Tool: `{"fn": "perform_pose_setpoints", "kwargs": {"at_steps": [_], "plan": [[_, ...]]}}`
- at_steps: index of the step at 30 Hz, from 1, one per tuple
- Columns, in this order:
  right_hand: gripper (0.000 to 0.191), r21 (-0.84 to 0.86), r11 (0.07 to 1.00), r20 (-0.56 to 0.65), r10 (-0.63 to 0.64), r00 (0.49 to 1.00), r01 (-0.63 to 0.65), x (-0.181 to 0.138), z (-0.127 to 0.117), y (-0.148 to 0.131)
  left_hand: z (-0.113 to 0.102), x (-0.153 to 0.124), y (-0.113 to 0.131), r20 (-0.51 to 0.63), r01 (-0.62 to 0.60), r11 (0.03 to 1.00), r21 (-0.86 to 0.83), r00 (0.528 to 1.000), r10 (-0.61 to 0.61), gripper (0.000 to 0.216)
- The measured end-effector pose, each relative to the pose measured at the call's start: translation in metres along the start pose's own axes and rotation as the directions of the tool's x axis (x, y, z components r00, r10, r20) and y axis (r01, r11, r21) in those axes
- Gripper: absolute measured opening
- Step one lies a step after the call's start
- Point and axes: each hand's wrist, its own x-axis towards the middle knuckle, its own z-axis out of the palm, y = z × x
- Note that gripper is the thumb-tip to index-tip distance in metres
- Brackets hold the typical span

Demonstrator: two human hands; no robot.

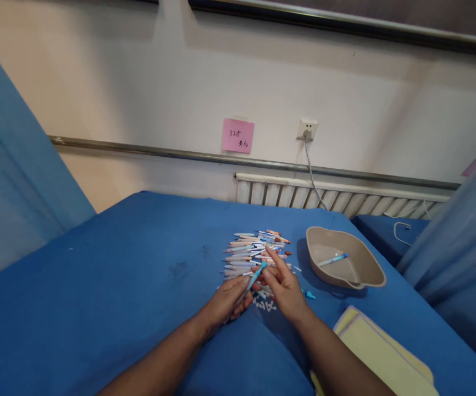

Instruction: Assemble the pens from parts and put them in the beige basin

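Observation:
My left hand (pixel 226 301) is closed around a pen with a teal cap (pixel 256 275), its capped end pointing up and right. My right hand (pixel 284 283) touches the cap end with pinched fingers, index finger stretched toward the pile. Just beyond both hands lies a pile of several pens (pixel 251 252) in blue, white and orange on the blue cloth. A loose teal cap (pixel 310 296) lies right of my right hand. A beige kidney-shaped tray (pixel 367 272) to the right holds one blue pen (pixel 332 259).
The blue-covered table (pixel 118 286) ends at a wall with a radiator (pixel 337 199), a pink note (pixel 238 135) and a socket with a cable (pixel 307 131). A yellow folded cloth (pixel 380 352) lies at the near right. Blue curtains hang at both sides.

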Motion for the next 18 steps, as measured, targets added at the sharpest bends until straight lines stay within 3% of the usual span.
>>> {"fn": "perform_pose_setpoints", "kwargs": {"at_steps": [5,11,18], "plan": [[0.048,-0.02,0.997,-0.095,0.078,0.992,-0.08,0.003,-0.004,0.007,-0.002,0.001,-0.001,-0.025,0.0,0.989,-0.151,1.0,-0.003,0.044],[0.036,-0.008,0.993,0.011,0.118,0.993,-0.118,0.005,-0.007,0.013,-0.007,0.007,-0.006,-0.039,-0.001,0.941,-0.338,0.999,-0.013,0.033],[0.036,-0.017,0.989,0.033,0.146,0.989,-0.145,0.008,-0.006,0.025,-0.009,0.01,-0.003,-0.063,-0.028,0.942,-0.335,0.998,0.008,0.032]]}}
